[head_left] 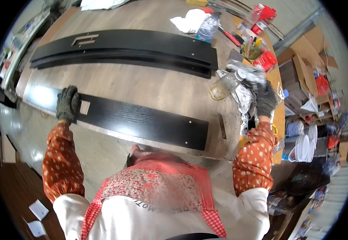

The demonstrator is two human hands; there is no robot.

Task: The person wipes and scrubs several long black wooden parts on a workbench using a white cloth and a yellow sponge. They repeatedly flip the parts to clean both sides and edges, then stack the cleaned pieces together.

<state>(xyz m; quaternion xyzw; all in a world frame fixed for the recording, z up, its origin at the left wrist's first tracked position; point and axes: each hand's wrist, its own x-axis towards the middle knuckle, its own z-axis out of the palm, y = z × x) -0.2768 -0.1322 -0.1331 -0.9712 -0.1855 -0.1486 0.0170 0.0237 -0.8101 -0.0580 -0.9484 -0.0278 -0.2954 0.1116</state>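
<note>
A long black board [142, 120] with a rectangular cut-out and small holes lies along the near edge of the table. My left hand [68, 105], in a dark grey work glove, is closed over this board just left of the cut-out. At the right side of the table, my gloved right hand [266, 99] is closed on a crumpled grey-white rag [250, 73], blurred by motion. Its fingertips are partly hidden by the rag. Just left of that rag, a clear bottle [224, 86] with a white cap and some yellowish liquid lies tilted.
More black boards [130, 46] lie stacked farther back on the wooden table [154, 84]. A thin dark strip [222, 126] rests near the right corner. Beyond my right hand are a red can [265, 61], a water bottle [208, 27], a white cloth [190, 21] and stained rags [244, 98].
</note>
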